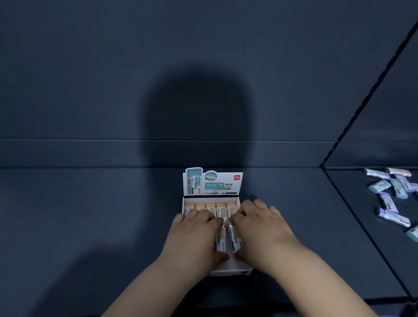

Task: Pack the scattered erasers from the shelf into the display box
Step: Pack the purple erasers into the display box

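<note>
Two erasers [220,241] being set into the display box [232,270].
The left hand [196,236] and right hand [261,226] each pinch one eraser, grip closed round it, over the near row; pressed together they may tilt and jam. Loose erasers [389,202] lie on the shelf [383,265], at right.

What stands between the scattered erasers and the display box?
A thin dark seam crosses the shelf between scattered erasers and display box; whether it is raised is unclear. The left hand and right hand each hold an eraser over its front.
</note>
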### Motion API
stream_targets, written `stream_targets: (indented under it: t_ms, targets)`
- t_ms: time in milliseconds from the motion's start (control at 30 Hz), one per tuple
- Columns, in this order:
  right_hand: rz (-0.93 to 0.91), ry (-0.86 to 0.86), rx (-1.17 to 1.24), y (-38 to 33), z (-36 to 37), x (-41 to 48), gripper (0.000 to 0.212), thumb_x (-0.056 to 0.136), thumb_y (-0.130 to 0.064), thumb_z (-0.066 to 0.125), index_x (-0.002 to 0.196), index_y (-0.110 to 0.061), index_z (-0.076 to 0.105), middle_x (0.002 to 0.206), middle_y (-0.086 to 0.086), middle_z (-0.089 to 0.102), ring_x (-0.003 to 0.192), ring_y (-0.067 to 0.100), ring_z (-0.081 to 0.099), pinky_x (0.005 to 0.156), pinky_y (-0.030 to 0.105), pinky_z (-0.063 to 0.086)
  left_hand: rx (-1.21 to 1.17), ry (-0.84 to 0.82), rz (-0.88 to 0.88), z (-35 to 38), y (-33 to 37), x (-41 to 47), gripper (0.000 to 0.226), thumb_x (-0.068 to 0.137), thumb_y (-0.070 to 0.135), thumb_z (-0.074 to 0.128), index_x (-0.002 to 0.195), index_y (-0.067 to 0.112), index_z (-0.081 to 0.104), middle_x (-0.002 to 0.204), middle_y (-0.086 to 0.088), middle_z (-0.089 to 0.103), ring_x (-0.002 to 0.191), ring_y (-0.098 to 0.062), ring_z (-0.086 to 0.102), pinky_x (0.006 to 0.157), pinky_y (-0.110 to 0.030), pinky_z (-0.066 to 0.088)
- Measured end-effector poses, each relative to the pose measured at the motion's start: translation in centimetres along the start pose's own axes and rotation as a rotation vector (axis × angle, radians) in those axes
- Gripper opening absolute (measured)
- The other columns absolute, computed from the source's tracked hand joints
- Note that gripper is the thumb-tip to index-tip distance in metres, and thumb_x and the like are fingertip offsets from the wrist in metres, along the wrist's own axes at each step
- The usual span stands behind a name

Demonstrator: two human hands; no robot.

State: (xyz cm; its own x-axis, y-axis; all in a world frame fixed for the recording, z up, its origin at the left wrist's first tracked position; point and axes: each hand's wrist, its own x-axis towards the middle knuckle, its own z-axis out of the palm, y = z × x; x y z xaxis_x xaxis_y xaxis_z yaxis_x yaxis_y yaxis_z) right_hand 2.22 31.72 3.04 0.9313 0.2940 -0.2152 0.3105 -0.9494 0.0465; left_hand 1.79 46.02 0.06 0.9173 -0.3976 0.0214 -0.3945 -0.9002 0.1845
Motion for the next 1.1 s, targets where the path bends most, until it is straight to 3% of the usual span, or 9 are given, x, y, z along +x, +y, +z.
stream_targets:
  t_ms: [233, 433, 700, 767, 833, 900, 1000, 1100]
  targets:
    - [0.01, 0.036, 0.011, -0.1, 0.4, 0.1, 0.045, 0.081, -0.029, 0.061, 0.125, -0.023, 0.05, 0.124, 0.002, 0.038, 0.12, 0.024, 0.032, 0.095, 0.032, 0.029, 0.019, 0.014, -0.01, 0.6, 0.9, 0.5, 0.062, 0.077, 0.06, 0.056, 0.128, 0.027, 0.051, 0.125, 0.005, 0.051, 0.119, -0.019, 0.042, 0.093, -0.033, 0.028]
    - [0.017, 0.004, 0.056, 0.1, 0.1, -0.5, 0.046, 0.082, -0.032, 0.059, 0.127, -0.029, 0.048, 0.122, 0.002, 0.036, 0.119, 0.024, 0.031, 0.093, 0.032, 0.029, 0.085, -0.05, 0.042, 0.4, 0.4, 0.0, 0.067, 0.085, 0.049, 0.054, 0.143, 0.026, 0.031, 0.137, 0.002, 0.037, 0.128, -0.02, 0.029, 0.098, -0.034, 0.022]
    - [0.045, -0.072, 0.028, 0.0, 0.5, -1.3, 0.069, 0.085, -0.035, 0.055, 0.146, -0.029, 0.023, 0.13, 0.005, 0.031, 0.126, 0.027, 0.026, 0.102, 0.035, 0.027, 0.084, -0.094, 0.081, -0.1, 0.4, -0.3, 0.058, 0.089, 0.041, 0.049, 0.142, 0.023, 0.035, 0.138, 0.001, 0.035, 0.128, -0.021, 0.029, 0.099, -0.036, 0.023]
    - [0.055, -0.091, 0.017, -0.2, 0.7, -1.3, 0.07, 0.086, -0.034, 0.054, 0.147, -0.028, 0.018, 0.132, 0.005, 0.03, 0.128, 0.027, 0.024, 0.103, 0.036, 0.026, 0.087, -0.057, 0.097, 0.2, 0.4, -0.3, 0.055, 0.084, 0.042, 0.055, 0.134, 0.022, 0.047, 0.131, 0.001, 0.045, 0.122, -0.021, 0.039, 0.094, -0.036, 0.029]
    - [0.062, -0.101, 0.005, -0.2, 0.9, -1.4, 0.066, 0.087, -0.036, 0.052, 0.145, -0.028, 0.023, 0.132, 0.005, 0.03, 0.128, 0.027, 0.024, 0.103, 0.037, 0.026, 0.11, -0.053, 0.118, 0.6, 0.3, -0.3, 0.05, 0.059, 0.051, 0.071, 0.104, 0.028, 0.07, 0.101, 0.008, 0.062, 0.095, -0.015, 0.059, 0.077, -0.032, 0.043]
    - [0.066, -0.114, 0.002, -0.3, 1.0, -1.5, 0.059, 0.088, -0.039, 0.051, 0.142, -0.028, 0.029, 0.131, 0.006, 0.031, 0.127, 0.027, 0.026, 0.101, 0.038, 0.027, 0.108, -0.032, 0.119, 1.0, 0.2, -0.3, 0.045, 0.039, 0.052, 0.075, 0.078, 0.029, 0.075, 0.079, 0.013, 0.064, 0.073, -0.011, 0.063, 0.063, -0.027, 0.046]
    - [0.074, -0.089, 0.008, -0.3, 1.3, -1.6, 0.058, 0.089, -0.038, 0.051, 0.142, -0.029, 0.029, 0.13, 0.005, 0.032, 0.126, 0.027, 0.027, 0.1, 0.037, 0.028, 0.136, 0.042, 0.143, 1.7, 0.0, 0.0, 0.042, 0.038, 0.048, 0.075, 0.074, 0.026, 0.075, 0.076, 0.012, 0.064, 0.07, -0.011, 0.063, 0.068, -0.027, 0.042]
    - [0.117, -0.028, 0.037, -0.6, 2.1, -1.7, 0.065, 0.09, -0.03, 0.049, 0.146, -0.029, 0.016, 0.132, 0.003, 0.032, 0.126, 0.026, 0.028, 0.101, 0.035, 0.027, 0.094, 0.023, 0.135, 1.9, 0.1, 0.1, 0.046, 0.038, 0.047, 0.079, 0.078, 0.024, 0.075, 0.075, 0.009, 0.065, 0.067, -0.013, 0.064, 0.069, -0.027, 0.048]
